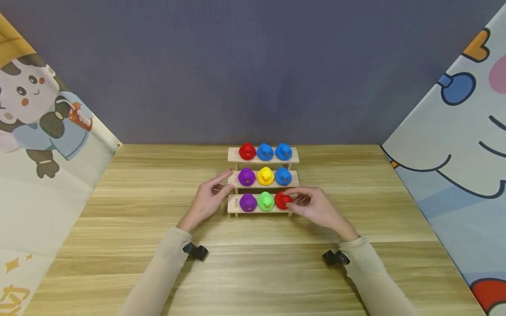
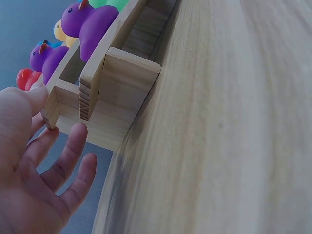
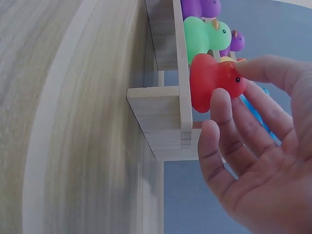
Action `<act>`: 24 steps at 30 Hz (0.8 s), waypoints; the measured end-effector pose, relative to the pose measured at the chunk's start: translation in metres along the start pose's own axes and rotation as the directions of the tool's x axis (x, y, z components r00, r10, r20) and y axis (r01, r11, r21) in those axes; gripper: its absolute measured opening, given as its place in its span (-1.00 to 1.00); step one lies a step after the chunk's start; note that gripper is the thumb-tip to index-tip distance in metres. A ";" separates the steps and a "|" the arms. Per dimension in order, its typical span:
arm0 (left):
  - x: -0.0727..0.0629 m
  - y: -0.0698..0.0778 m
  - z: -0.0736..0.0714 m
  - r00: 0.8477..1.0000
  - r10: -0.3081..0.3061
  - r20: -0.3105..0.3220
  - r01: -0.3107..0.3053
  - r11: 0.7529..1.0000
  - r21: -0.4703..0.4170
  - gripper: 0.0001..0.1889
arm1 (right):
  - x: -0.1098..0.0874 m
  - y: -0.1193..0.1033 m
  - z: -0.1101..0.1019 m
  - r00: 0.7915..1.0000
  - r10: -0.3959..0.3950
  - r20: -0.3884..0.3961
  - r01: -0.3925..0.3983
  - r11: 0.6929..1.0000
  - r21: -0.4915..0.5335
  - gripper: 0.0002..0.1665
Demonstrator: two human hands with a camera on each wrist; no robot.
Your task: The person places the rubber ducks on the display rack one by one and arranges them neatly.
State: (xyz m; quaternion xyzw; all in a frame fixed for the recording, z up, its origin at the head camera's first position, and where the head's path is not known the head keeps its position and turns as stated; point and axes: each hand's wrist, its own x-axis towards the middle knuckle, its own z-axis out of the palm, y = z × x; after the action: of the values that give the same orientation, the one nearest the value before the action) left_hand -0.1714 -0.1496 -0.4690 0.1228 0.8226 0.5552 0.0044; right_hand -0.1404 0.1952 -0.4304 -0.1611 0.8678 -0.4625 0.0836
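Note:
A three-step wooden display stand [image 1: 233,207] holds rubber ducks in rows. My right hand [image 1: 316,206] pinches a red rubber duck [image 3: 209,80] between thumb and fingers at the right end of the front step. Beside that duck sit a green duck [image 1: 266,201] and a purple duck [image 1: 248,202]. At the left end of the middle step, my left hand [image 1: 206,199] has thumb and index finger on the step's end, one at each long edge. That step carries a purple duck [image 1: 247,177], a yellow duck [image 1: 265,176] and a blue duck [image 1: 283,176].
On the back step are a red duck [image 1: 247,151] and two blue ducks [image 1: 265,152]. The stand is on a wood-grain table [image 1: 261,263], close to a dark blue-grey wall [image 1: 253,74]. Cartoon-printed panels [image 1: 446,145] flank the table on both sides.

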 end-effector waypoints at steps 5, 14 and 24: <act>0.000 0.000 0.000 1.000 -0.002 0.001 0.002 1.000 0.003 -0.49 | 0.000 0.000 0.001 1.000 0.016 -0.002 -0.016 1.000 0.002 -0.64; 0.000 0.000 -0.001 1.000 -0.008 -0.006 0.008 1.000 0.006 -0.49 | 0.001 -0.002 0.002 1.000 0.014 -0.007 -0.014 1.000 -0.021 -0.64; -0.002 0.002 -0.001 1.000 -0.011 0.000 0.011 1.000 -0.002 -0.49 | 0.001 -0.003 0.003 1.000 0.022 0.012 -0.022 1.000 -0.009 -0.63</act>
State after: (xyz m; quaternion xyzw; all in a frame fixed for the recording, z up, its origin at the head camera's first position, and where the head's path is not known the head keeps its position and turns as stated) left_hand -0.1697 -0.1498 -0.4672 0.1182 0.8227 0.5559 0.0077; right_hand -0.1402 0.1911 -0.4294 -0.1548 0.8712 -0.4566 0.0930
